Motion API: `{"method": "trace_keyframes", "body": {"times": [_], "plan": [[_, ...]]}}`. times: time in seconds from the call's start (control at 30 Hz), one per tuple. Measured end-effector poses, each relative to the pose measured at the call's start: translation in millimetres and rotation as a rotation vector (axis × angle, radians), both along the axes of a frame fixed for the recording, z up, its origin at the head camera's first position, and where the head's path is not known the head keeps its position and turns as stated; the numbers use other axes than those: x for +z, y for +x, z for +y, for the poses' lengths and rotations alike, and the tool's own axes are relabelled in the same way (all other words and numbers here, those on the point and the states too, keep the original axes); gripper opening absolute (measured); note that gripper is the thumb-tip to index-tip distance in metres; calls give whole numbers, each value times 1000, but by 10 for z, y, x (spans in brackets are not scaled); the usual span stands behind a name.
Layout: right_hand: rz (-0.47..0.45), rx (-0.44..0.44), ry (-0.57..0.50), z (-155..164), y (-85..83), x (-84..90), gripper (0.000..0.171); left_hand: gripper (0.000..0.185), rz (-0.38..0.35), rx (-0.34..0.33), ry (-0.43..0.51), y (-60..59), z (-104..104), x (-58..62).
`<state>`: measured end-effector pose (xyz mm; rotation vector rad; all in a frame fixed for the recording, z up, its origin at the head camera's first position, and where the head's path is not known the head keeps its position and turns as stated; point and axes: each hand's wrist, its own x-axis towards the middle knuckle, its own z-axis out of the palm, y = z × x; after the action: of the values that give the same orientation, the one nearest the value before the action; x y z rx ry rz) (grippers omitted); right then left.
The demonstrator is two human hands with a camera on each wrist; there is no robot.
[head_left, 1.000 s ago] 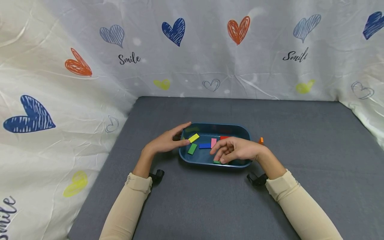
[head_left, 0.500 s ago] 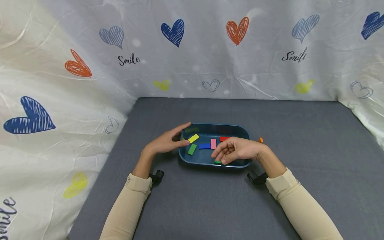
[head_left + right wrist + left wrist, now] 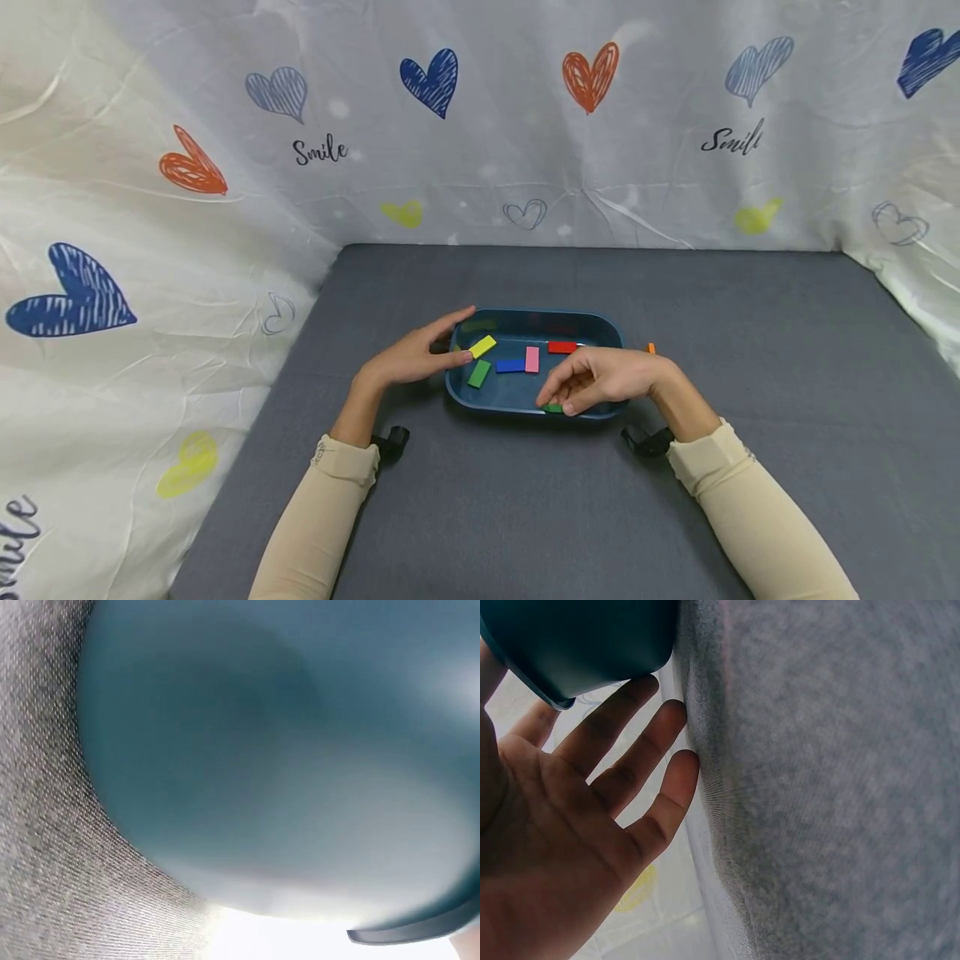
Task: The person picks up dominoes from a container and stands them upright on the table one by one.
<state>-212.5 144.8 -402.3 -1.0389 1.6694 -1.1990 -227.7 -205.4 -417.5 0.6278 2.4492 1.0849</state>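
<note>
A dark blue tray (image 3: 510, 400) lies on the grey cloth with small coloured blocks in it. My left hand (image 3: 412, 354) rests against its left end, thumb at the rim close to a yellow block (image 3: 483, 347). In the left wrist view the fingers (image 3: 634, 769) of that hand are extended, near or touching the tray's outer wall (image 3: 592, 645). Over the tray's front right part, my right hand (image 3: 607, 375) pinches a green block (image 3: 552, 408) between thumb and fingers. The right wrist view is filled by the tray's outer wall (image 3: 225, 787); the block is hidden there.
Inside the tray are another green block (image 3: 479, 374), a blue block (image 3: 511, 366), a pink block (image 3: 532, 359) and a red block (image 3: 562, 347). An orange block (image 3: 651, 348) stands outside, beyond the right wrist. A heart-printed curtain (image 3: 465, 167) hangs behind.
My right hand has shifted slightly to the right along the tray's front, with the green block at its fingertips. The left hand keeps its place at the tray's left end.
</note>
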Motion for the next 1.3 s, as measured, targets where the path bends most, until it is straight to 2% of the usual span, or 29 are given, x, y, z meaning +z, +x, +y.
{"method": "trace_keyframes", "body": {"times": [0.13,0.37,0.63,0.8,0.93,1.07,1.13,1.3], "plan": [[3,-72,-49,66,30,36,31,78,4,1,2,0,1,-2],[-38,-255,-233,374,95,109,27,77,5,5,8,16,16,11],[64,-474,-398,888,159,116,28,77,12,8,2,22,17,5],[100,-657,-466,1146,223,54,28,78,19,12,-4,20,26,10],[101,-790,-461,1277,249,-34,24,78,18,13,-7,20,29,12],[124,-882,-387,1370,266,-114,24,78,19,9,-7,16,25,6],[147,-909,-316,1408,277,-147,26,77,18,10,-7,13,25,5],[239,-939,-32,1454,290,-214,33,76,16,9,-4,17,27,12]]}}
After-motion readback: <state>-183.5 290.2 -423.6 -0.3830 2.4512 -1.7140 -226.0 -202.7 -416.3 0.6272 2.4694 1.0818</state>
